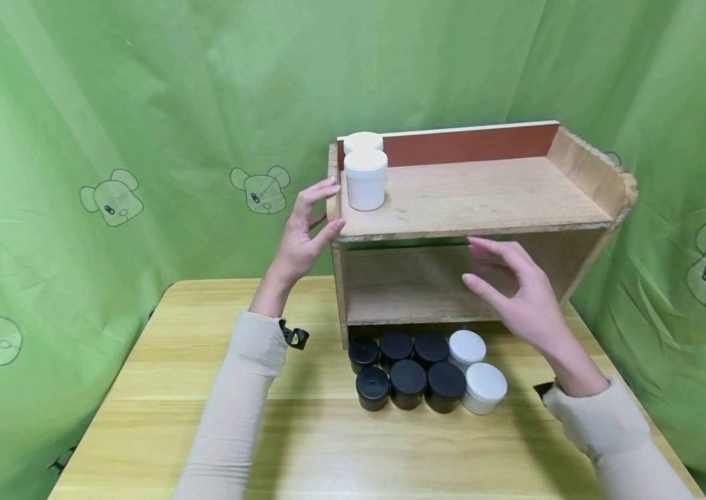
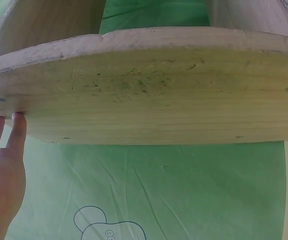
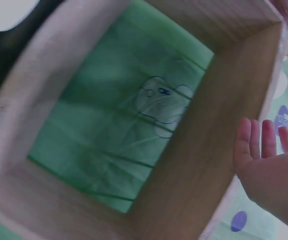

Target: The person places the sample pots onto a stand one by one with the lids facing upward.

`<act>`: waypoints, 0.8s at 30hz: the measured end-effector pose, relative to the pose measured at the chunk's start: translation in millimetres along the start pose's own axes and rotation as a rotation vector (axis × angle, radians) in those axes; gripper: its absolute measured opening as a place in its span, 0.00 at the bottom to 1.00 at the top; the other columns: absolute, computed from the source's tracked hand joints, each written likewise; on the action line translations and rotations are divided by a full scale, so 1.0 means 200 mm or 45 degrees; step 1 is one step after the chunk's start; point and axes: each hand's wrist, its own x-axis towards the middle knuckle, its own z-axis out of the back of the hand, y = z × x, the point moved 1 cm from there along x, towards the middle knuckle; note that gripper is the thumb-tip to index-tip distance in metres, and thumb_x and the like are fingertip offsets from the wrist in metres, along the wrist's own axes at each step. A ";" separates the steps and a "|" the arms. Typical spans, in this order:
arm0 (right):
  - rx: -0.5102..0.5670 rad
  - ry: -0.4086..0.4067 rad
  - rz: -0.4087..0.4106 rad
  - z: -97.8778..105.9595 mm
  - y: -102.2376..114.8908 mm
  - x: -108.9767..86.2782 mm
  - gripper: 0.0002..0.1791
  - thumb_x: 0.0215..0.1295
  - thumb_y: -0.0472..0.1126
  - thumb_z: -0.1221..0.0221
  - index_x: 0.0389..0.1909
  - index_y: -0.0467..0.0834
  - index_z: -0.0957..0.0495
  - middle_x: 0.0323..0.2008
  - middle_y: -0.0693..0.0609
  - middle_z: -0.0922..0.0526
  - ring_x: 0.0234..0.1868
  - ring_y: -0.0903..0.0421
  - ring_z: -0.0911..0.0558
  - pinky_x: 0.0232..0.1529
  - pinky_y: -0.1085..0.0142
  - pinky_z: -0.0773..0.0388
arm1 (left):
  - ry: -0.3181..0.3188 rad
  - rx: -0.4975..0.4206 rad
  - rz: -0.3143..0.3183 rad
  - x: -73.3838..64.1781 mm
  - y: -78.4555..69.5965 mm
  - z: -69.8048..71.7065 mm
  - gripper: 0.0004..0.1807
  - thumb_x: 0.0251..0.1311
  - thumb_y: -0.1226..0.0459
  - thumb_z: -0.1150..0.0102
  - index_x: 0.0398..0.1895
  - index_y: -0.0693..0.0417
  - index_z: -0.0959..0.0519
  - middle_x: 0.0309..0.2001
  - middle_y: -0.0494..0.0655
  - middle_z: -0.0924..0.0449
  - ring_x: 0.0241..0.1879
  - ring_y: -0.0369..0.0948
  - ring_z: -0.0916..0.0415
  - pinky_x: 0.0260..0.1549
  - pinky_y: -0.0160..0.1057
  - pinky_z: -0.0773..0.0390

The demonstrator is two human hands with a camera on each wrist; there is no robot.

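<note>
A small wooden shelf unit stands at the back of the table. My left hand is at its left side panel, with straight fingertips against the outer face and the thumb near the front edge. Just inside that panel, a white lidded jar sits on the top board, with another white jar behind it. My right hand hovers in front of the shelf opening, fingers loosely bent, nothing in its grasp. Below it on the table are black-lidded jars and two white jars.
The jars on the table stand in two rows before the lower compartment. A raised side panel bounds the top board on the right, and a reddish back strip runs behind it. Green cloth hangs around the wooden table.
</note>
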 end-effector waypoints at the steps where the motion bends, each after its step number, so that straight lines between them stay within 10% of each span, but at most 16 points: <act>1: -0.003 0.009 -0.009 0.00 -0.02 -0.02 0.31 0.64 0.29 0.32 0.68 0.46 0.23 0.58 0.53 0.21 0.58 0.67 0.23 0.63 0.81 0.28 | 0.000 0.006 0.000 0.00 0.00 0.00 0.31 0.67 0.69 0.39 0.72 0.52 0.34 0.78 0.49 0.39 0.79 0.47 0.43 0.70 0.62 0.29; 24: -0.109 0.175 -0.166 0.00 -0.47 -0.43 0.29 0.63 0.30 0.32 0.66 0.34 0.26 0.56 0.36 0.20 0.53 0.78 0.26 0.56 0.88 0.29 | 0.001 -0.008 0.037 0.00 0.02 0.00 0.30 0.67 0.71 0.40 0.72 0.55 0.35 0.79 0.52 0.40 0.79 0.50 0.44 0.71 0.64 0.31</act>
